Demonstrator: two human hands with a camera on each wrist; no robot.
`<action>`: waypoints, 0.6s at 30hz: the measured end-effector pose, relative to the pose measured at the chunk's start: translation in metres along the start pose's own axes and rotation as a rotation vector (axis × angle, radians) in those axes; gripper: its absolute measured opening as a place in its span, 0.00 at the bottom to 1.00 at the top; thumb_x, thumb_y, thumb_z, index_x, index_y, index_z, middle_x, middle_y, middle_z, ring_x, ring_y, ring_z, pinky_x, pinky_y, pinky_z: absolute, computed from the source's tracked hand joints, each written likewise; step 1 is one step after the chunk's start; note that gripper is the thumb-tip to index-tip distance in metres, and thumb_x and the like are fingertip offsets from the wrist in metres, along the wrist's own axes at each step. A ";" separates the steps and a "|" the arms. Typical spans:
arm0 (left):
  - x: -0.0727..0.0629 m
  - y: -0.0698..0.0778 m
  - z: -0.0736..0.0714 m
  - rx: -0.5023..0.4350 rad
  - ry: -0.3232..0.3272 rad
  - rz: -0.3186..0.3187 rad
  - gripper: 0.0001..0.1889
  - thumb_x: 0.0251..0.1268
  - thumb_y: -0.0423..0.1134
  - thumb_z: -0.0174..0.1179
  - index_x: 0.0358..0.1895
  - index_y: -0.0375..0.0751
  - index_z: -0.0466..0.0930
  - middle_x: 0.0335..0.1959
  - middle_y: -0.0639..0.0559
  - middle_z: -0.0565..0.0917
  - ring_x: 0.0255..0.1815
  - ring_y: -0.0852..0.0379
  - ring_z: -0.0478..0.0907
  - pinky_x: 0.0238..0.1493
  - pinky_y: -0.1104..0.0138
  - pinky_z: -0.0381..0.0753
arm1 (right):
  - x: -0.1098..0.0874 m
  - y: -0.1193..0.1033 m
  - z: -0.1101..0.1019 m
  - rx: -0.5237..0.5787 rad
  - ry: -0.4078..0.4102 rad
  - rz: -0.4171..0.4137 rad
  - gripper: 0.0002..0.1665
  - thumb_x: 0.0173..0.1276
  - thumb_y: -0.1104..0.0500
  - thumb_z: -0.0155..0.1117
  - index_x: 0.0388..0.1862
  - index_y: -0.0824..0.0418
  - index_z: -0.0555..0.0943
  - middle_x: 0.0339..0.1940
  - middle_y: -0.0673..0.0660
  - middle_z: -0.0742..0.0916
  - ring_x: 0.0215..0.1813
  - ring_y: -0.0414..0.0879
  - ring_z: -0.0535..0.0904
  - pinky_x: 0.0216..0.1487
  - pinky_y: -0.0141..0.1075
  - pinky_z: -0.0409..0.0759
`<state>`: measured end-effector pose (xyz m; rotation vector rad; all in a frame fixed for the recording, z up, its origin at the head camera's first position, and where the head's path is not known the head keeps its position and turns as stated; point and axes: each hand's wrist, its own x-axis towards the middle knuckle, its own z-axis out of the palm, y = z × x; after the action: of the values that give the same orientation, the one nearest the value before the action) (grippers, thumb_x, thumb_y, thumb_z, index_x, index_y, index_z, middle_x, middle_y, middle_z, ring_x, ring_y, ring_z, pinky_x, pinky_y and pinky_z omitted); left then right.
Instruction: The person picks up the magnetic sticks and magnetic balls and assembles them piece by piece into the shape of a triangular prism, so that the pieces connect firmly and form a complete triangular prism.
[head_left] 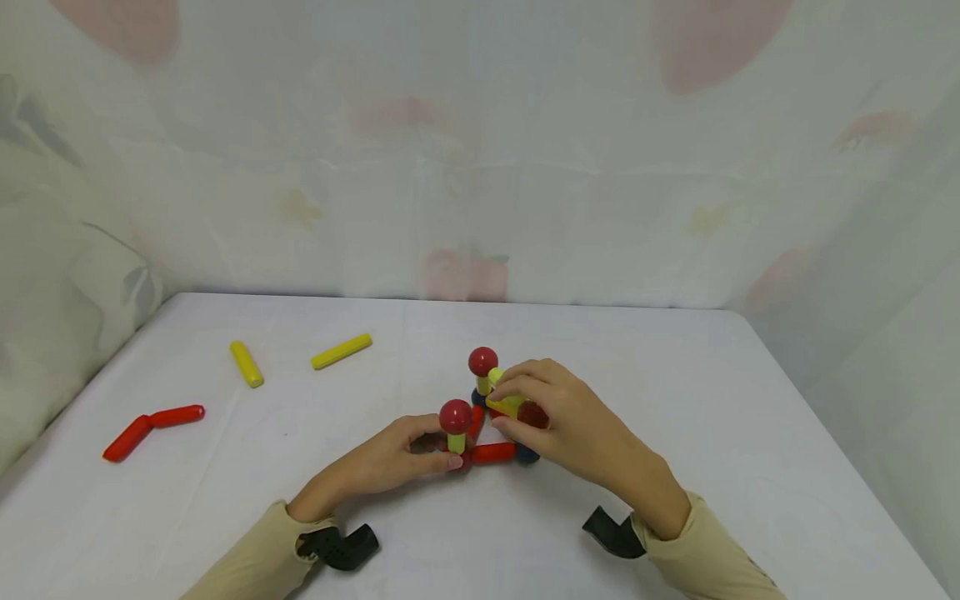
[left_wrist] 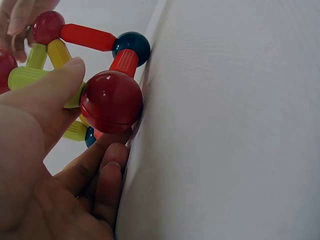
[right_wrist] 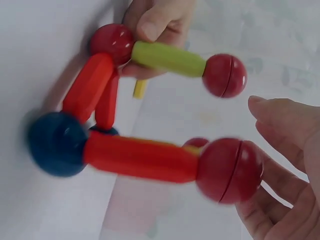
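Observation:
A frame of magnetic sticks and balls stands on the table, with red sticks (head_left: 492, 453) along its base. At its near left corner, my left hand (head_left: 390, 458) grips the base red ball (left_wrist: 112, 102), thumb lying by the yellow-green upright (right_wrist: 170, 59) that carries another red ball (head_left: 455, 417). My right hand (head_left: 573, 421) is at the frame's right side, thumb and fingers apart around a red ball (right_wrist: 230, 171) on an upright red stick (right_wrist: 142, 159). A yellow stick (head_left: 506, 406) runs along the top, partly hidden by the right fingers. Below are blue balls (right_wrist: 57, 144).
Two loose yellow sticks (head_left: 246, 363) lie at the back left of the white table (head_left: 712, 400). Nearer the left edge, two red sticks (head_left: 176, 416) touch end to end. A patterned cloth (head_left: 585, 217) hangs behind the table.

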<state>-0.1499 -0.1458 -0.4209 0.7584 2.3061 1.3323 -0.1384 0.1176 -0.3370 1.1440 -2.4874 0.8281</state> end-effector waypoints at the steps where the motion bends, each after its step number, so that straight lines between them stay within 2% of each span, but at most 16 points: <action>1: 0.000 0.001 0.000 -0.002 0.004 -0.006 0.15 0.67 0.48 0.64 0.56 0.56 0.81 0.46 0.60 0.83 0.51 0.55 0.76 0.54 0.67 0.76 | -0.002 0.002 -0.001 -0.002 0.000 0.012 0.16 0.58 0.58 0.77 0.44 0.58 0.85 0.49 0.50 0.85 0.54 0.43 0.79 0.53 0.35 0.83; 5: 0.000 0.001 0.000 -0.020 0.003 -0.015 0.14 0.68 0.47 0.63 0.55 0.55 0.81 0.45 0.58 0.83 0.51 0.55 0.76 0.53 0.67 0.76 | -0.008 0.009 -0.003 -0.003 0.008 0.034 0.13 0.56 0.59 0.78 0.39 0.58 0.85 0.46 0.50 0.85 0.50 0.42 0.80 0.49 0.34 0.84; 11: 0.000 0.000 0.000 -0.020 -0.002 0.005 0.13 0.69 0.46 0.62 0.54 0.51 0.81 0.44 0.54 0.82 0.48 0.55 0.75 0.50 0.69 0.76 | -0.012 0.015 -0.005 0.051 0.025 0.042 0.10 0.57 0.61 0.77 0.35 0.58 0.84 0.43 0.50 0.84 0.42 0.38 0.79 0.41 0.29 0.83; 15: 0.000 0.001 0.000 -0.026 -0.004 0.009 0.13 0.68 0.45 0.63 0.53 0.49 0.82 0.42 0.53 0.82 0.47 0.54 0.74 0.48 0.69 0.75 | -0.014 0.018 -0.006 0.071 0.028 0.067 0.11 0.57 0.62 0.77 0.38 0.58 0.84 0.43 0.49 0.84 0.39 0.37 0.77 0.37 0.27 0.81; 18: 0.000 0.003 0.000 -0.023 -0.002 0.008 0.13 0.68 0.44 0.63 0.53 0.49 0.82 0.41 0.53 0.81 0.47 0.53 0.74 0.46 0.69 0.75 | -0.017 0.020 -0.005 0.081 0.018 0.100 0.16 0.58 0.60 0.77 0.44 0.58 0.83 0.45 0.49 0.85 0.39 0.37 0.78 0.39 0.29 0.82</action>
<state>-0.1488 -0.1448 -0.4187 0.7626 2.2843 1.3584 -0.1426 0.1409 -0.3487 1.0401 -2.5349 0.9700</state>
